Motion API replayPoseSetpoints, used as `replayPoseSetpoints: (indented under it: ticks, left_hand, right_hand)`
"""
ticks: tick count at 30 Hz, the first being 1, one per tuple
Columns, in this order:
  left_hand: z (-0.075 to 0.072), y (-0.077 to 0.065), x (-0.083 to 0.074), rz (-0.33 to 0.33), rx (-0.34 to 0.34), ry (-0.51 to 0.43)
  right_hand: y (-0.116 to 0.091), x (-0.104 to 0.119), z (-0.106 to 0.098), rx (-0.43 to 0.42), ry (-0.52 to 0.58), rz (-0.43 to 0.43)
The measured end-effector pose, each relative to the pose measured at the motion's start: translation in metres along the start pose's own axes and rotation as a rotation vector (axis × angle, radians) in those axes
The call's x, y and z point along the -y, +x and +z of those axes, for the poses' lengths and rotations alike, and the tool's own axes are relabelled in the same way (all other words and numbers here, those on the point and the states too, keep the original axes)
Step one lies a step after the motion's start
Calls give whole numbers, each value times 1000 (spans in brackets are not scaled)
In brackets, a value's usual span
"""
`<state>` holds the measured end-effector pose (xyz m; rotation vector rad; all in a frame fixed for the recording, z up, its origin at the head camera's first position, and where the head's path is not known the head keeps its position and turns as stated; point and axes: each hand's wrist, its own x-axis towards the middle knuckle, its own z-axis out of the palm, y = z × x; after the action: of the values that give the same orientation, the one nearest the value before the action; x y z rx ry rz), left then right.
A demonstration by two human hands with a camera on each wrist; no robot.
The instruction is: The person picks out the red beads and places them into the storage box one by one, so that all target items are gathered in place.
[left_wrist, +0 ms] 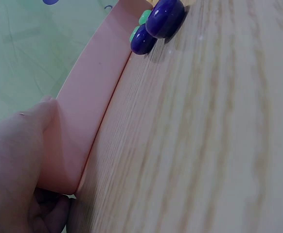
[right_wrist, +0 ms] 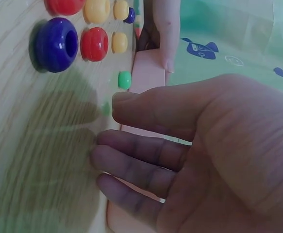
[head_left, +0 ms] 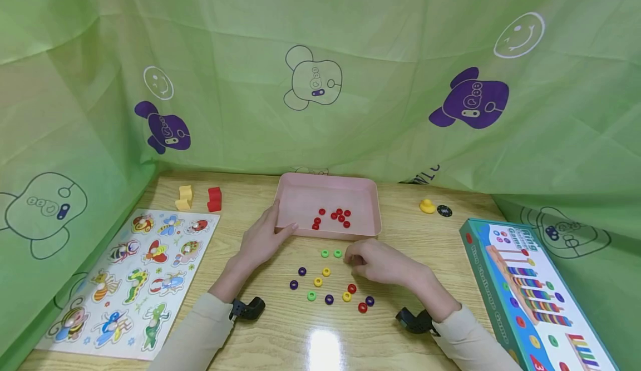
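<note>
My left hand holds the near-left corner of a pink tray, thumb on the rim and fingers along its side. In the left wrist view the thumb lies against the tray wall. Several red rings lie inside the tray. My right hand hovers low at the tray's near-right side, fingers loosely bent, beside a green ring. The right wrist view shows the thumb apart from the fingers, with a green ring beyond the thumb tip and nothing visible in the palm.
Purple rings, yellow rings and red rings lie scattered nearer me. An insect puzzle board lies left, yellow and red blocks behind it. A game box, yellow duck and black disc are right.
</note>
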<state>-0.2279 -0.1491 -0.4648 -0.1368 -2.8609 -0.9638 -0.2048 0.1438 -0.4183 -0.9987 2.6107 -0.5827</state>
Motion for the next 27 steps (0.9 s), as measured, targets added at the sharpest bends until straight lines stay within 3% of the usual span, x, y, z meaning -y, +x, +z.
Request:
replayPoseSetpoints:
  ticks: [8,11,20,27]
  left_hand:
    - [0,1,-1,-14,8,-1]
    - [0,1,0,-15,11,0]
    - [4,1,3,-7,-6,-7]
    - [2,0,1,-6,-5,-4]
  right_hand:
    - [-7,9,-5,190,64,19]
    - [-7,12,-5,225,89,2]
    - [-3,12,4,199,33,-83]
    - [-1,15,7,181,19,-86]
